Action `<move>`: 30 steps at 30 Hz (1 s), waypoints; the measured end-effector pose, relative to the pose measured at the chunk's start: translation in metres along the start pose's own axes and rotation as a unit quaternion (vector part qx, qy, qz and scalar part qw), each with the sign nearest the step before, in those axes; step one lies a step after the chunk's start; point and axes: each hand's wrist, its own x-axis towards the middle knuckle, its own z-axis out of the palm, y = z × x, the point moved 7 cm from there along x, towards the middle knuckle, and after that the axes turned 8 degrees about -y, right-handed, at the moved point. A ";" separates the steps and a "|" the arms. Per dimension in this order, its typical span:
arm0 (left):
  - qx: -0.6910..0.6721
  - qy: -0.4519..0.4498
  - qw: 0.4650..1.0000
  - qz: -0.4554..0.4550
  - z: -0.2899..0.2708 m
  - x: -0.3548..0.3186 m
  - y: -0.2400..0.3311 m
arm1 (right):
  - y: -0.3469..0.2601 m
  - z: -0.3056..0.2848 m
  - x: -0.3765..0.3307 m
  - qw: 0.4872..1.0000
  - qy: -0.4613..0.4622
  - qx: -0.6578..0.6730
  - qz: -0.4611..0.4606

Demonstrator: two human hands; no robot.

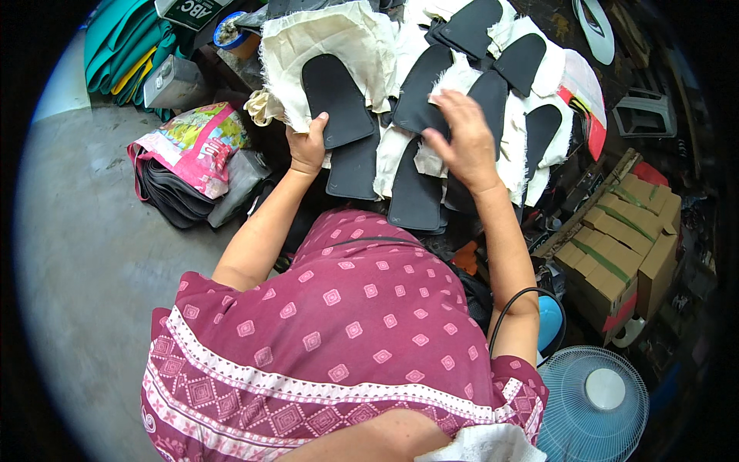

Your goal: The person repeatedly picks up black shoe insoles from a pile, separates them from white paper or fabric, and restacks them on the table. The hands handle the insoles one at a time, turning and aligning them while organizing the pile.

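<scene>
My left hand [309,146] is closed at the edge of a black, flat, round-topped piece [336,100] backed by frayed cream cloth [327,35]. Its thumb lies on top and its fingers are hidden beneath. My right hand [468,142] is held with thumb and fingers apart, above more of these black pieces, nearest to one in the middle [422,88]. I cannot tell whether its fingertips touch the cloth scrap [456,75] behind them. Below, a long black piece [416,192] hangs toward me, overlapping others.
More black pieces [519,63] on cream cloth spread to the right. At left, a pink bag [196,150] rests on stacked black sheets [173,192], near a metal can [173,83]. Cardboard boxes [616,231] and a fan [593,404] stand at right.
</scene>
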 end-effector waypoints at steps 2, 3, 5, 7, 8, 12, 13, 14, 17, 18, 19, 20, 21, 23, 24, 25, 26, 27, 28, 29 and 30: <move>-0.007 -0.018 0.999 -0.029 0.000 0.001 -0.003 | -0.020 0.015 0.005 0.998 -0.054 -0.032 0.000; -0.002 -0.026 0.999 -0.037 0.000 0.001 -0.005 | -0.022 0.017 0.008 0.995 -0.057 -0.082 0.008; 0.011 -0.034 0.999 -0.040 -0.001 0.000 -0.007 | -0.006 0.011 0.009 0.995 -0.033 0.050 0.083; 0.030 -0.032 0.999 -0.026 -0.002 -0.001 -0.007 | 0.024 0.007 0.000 0.956 -0.031 0.176 0.233; 0.030 -0.031 0.998 -0.040 -0.003 -0.002 -0.010 | 0.032 -0.007 -0.001 0.941 0.043 0.253 0.222; 0.015 -0.029 0.998 -0.057 0.000 -0.001 -0.012 | 0.060 -0.051 -0.018 0.801 0.283 0.446 0.280; 0.012 -0.024 0.998 -0.063 0.000 -0.001 -0.011 | 0.063 -0.060 -0.023 0.763 0.320 0.482 0.288; 0.007 -0.019 0.999 -0.043 -0.001 -0.001 -0.006 | 0.060 -0.066 -0.023 0.722 0.341 0.548 0.249; 0.002 -0.010 1.000 -0.019 0.000 0.000 0.003 | 0.052 -0.095 -0.028 0.723 0.400 0.532 0.184; -0.002 -0.024 0.999 -0.030 0.001 0.000 0.002 | 0.047 -0.105 -0.035 0.745 0.425 0.488 0.159; -0.005 -0.038 0.998 -0.041 0.002 -0.001 0.001 | 0.044 -0.114 -0.040 0.782 0.441 0.409 0.163; -0.004 -0.038 0.998 -0.039 0.001 0.000 0.001 | 0.038 -0.122 -0.046 0.825 0.446 0.309 0.159; -0.003 -0.039 0.999 -0.038 0.001 0.000 0.001 | 0.029 -0.129 -0.050 0.874 0.434 0.128 0.178; -0.005 -0.034 0.999 -0.033 0.000 0.000 0.001 | 0.017 -0.120 -0.044 0.938 0.335 0.010 0.091; -0.007 -0.029 0.999 -0.030 0.000 0.000 0.002 | 0.017 -0.109 -0.041 0.960 0.269 -0.027 0.078; -0.009 -0.023 0.999 -0.025 0.000 0.001 0.002 | 0.017 -0.094 -0.040 0.973 0.176 -0.109 0.103; -0.010 -0.016 0.999 -0.025 -0.001 0.001 0.003 | 0.025 -0.075 -0.042 0.977 0.081 -0.115 0.158; -0.011 -0.010 1.000 -0.026 -0.001 0.002 0.004 | 0.028 -0.053 -0.043 0.970 -0.031 -0.161 0.181; -0.003 -0.002 1.000 -0.023 -0.001 0.002 0.007 | 0.037 -0.032 -0.048 0.936 -0.169 -0.204 0.232; -0.036 0.003 0.999 -0.040 -0.002 0.003 0.006 | 0.029 -0.035 -0.044 0.957 -0.106 -0.194 0.188; -0.062 0.011 0.997 -0.053 -0.002 0.003 0.006 | 0.027 -0.034 -0.042 0.959 -0.083 -0.186 0.195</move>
